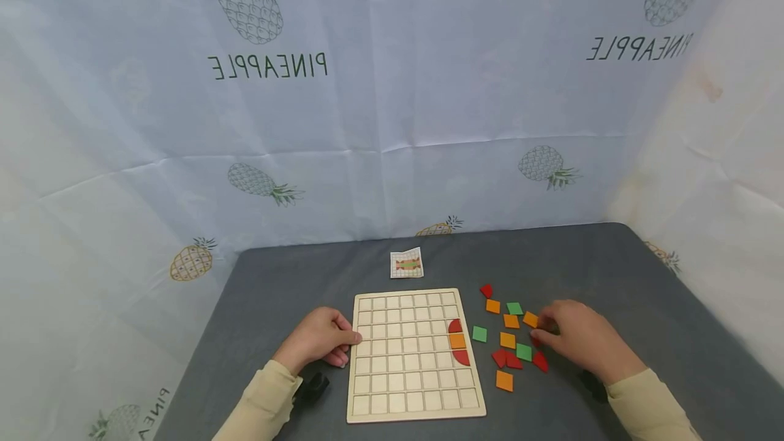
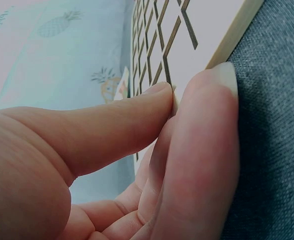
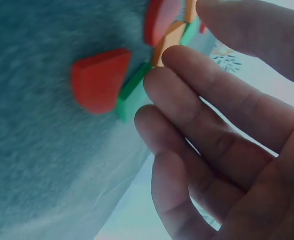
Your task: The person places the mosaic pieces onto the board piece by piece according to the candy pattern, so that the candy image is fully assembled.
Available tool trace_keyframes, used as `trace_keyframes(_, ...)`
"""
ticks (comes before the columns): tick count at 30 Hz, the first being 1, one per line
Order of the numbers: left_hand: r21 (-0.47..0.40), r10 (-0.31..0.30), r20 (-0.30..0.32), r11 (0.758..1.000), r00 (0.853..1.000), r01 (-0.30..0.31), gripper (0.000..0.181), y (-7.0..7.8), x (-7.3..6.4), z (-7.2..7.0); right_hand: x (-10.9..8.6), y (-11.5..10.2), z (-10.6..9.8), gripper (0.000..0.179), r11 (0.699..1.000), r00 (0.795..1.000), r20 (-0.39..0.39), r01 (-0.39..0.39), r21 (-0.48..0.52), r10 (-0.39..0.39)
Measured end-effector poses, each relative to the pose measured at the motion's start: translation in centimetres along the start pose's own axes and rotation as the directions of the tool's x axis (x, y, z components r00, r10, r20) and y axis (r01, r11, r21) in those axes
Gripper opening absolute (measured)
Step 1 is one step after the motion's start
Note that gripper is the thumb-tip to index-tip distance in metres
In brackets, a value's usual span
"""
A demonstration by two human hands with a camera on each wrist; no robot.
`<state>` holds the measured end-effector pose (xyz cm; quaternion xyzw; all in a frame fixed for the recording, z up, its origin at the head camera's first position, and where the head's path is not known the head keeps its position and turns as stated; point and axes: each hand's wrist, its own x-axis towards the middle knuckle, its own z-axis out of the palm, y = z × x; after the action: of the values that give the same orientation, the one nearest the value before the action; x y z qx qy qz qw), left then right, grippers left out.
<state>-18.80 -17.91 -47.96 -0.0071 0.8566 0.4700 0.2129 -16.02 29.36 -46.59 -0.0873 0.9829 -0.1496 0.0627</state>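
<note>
While the left hand [image 1: 320,337] pinches the left edge of the wooden board [image 1: 397,363], I see the right hand [image 1: 578,335] by the loose tiles [image 1: 508,339] on the counter [image 1: 306,278], its grip slack, nothing between thumb and fingers. On the board's right-hand column, an orange square [image 1: 457,341] sits between two red pieces [image 1: 461,358]; a card [image 1: 407,263] lies beyond.

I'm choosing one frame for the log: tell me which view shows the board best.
Head: nearly the whole board shows from above, the left hand covering only a bit of edge. Left wrist catches just a slanted part, touched by the fingers. Right wrist shows none.
</note>
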Motion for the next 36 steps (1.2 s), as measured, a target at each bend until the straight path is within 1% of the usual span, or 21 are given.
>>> trace_keyframes(4,-0.008,0.004,0.009,1.000,1.000,-0.004,0.026,0.0,0.0,0.1,-0.2,0.2,0.2,0.023,0.999,0.999,0.007,-0.041,-0.033,0.041)
trace_keyframes(7,-0.015,0.003,0.008,1.000,1.000,-0.002,0.027,-0.1,0.1,0.3,-0.3,0.3,0.4,0.026,0.998,0.999,0.009,-0.047,-0.041,0.048)
trace_keyframes(12,-0.024,0.003,0.008,1.000,1.000,-0.003,0.028,-0.1,0.1,0.4,-0.4,0.3,0.4,0.024,0.999,1.000,0.003,-0.030,-0.029,0.030)
trace_keyframes(14,-0.025,0.006,0.009,1.000,1.000,-0.005,0.027,-0.1,0.1,0.4,-0.4,0.4,0.4,0.025,0.999,1.000,-0.001,-0.029,-0.034,0.029)
trace_keyframes(19,-0.020,0.005,0.000,1.000,1.000,-0.005,0.027,0.0,0.0,0.4,-0.5,0.5,0.3,0.029,0.997,0.997,0.006,-0.070,-0.043,0.071)
trace_keyframes(21,-0.013,0.006,-0.004,1.000,1.000,-0.007,0.026,0.0,0.0,0.3,-0.6,0.5,0.3,0.028,0.997,0.997,0.011,-0.074,-0.033,0.074)
trace_keyframes(24,-0.006,0.012,-0.008,1.000,1.000,-0.012,0.026,-0.1,0.1,0.2,-0.6,0.6,0.2,0.023,0.998,0.998,0.014,-0.059,-0.015,0.060)
trace_keyframes(26,-0.002,0.015,-0.010,1.000,1.000,-0.015,0.026,-0.2,0.1,0.2,-0.7,0.8,0.3,0.022,0.999,0.999,0.015,-0.043,-0.004,0.043)
trace_keyframes(30,-0.001,0.011,-0.011,1.000,1.000,-0.011,0.026,-0.2,0.1,0.2,-0.7,1.0,0.2,0.022,0.999,0.999,0.027,-0.036,0.015,0.035)
trace_keyframes(33,-0.003,0.006,-0.008,1.000,1.000,-0.006,0.026,-0.2,0.1,0.1,-0.5,0.7,0.2,0.020,0.999,0.999,0.034,-0.041,0.020,0.040)
trace_keyframes(36,-0.002,0.006,-0.011,1.000,1.000,-0.006,0.025,-0.1,0.1,0.0,0.1,-0.2,-0.1,0.020,0.999,1.000,0.010,-0.025,0.021,0.024)
